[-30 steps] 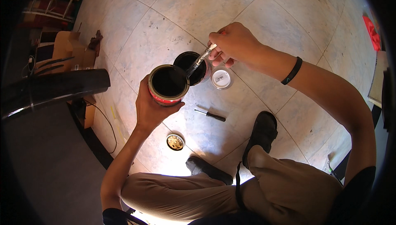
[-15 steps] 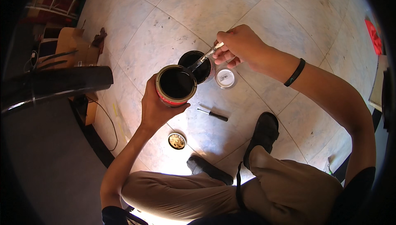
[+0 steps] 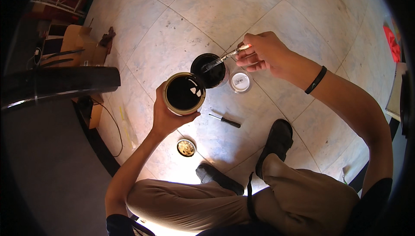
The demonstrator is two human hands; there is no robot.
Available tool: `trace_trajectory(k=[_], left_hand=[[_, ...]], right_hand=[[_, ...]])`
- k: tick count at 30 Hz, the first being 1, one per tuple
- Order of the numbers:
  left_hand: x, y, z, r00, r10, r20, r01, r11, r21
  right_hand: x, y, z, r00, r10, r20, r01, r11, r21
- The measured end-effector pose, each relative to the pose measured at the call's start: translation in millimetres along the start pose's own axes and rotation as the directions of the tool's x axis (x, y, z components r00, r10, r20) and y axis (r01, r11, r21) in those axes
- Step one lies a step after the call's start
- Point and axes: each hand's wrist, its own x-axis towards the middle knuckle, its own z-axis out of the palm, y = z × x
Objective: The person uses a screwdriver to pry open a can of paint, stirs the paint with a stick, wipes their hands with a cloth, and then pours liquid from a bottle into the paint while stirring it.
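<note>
My left hand [image 3: 168, 121] grips an open metal can [image 3: 181, 92] of glossy black liquid, held at the near left of a second round container [image 3: 207, 79] with a dark inside. My right hand [image 3: 270, 52] pinches a paint-smeared stick [image 3: 232, 53], whose lower end is over or inside that second container. A white-centred disc [image 3: 240, 80] with a clear rim lies beside the container. Below, on the tiles, lie a black-handled screwdriver [image 3: 229, 122] and a gold-coloured, stained metal lid [image 3: 186, 148].
Cardboard boxes [image 3: 72, 41], a cable and a long glossy black panel [image 3: 69, 82] are at the left. A red object [image 3: 391, 43] lies at the far right. My sandalled feet [image 3: 274, 145] and legs rest on the tiled floor [image 3: 311, 28] around the lower area.
The stick and my right hand have moved right and slightly down, its lower end now away from the held can's rim and at the second container. The held can has shifted slightly right.
</note>
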Motion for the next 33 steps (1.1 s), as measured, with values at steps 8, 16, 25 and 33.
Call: trace_trajectory(k=[8, 16, 25, 33], left_hand=[[-25, -14, -16, 0.998, 0.041, -0.037, -0.046, 0.99, -0.136], [-20, 11, -38, 0.996, -0.005, -0.094, -0.014, 0.98, -0.198], [-43, -10, -45, 0.985, 0.044, -0.168, -0.066, 0.99, -0.128], [-72, 12, -86, 0.932, -0.34, 0.123, 0.362, 0.866, -0.345]], right_hand=[[11, -5, 32, 0.984, -0.17, 0.049, 0.176, 0.927, -0.33], [18, -4, 50, 0.94, -0.304, 0.152, 0.336, 0.761, -0.555], [-5, -7, 30, 0.906, -0.4, 0.138, 0.41, 0.753, -0.515], [42, 14, 44, 0.822, -0.513, 0.247, 0.508, 0.464, -0.726]])
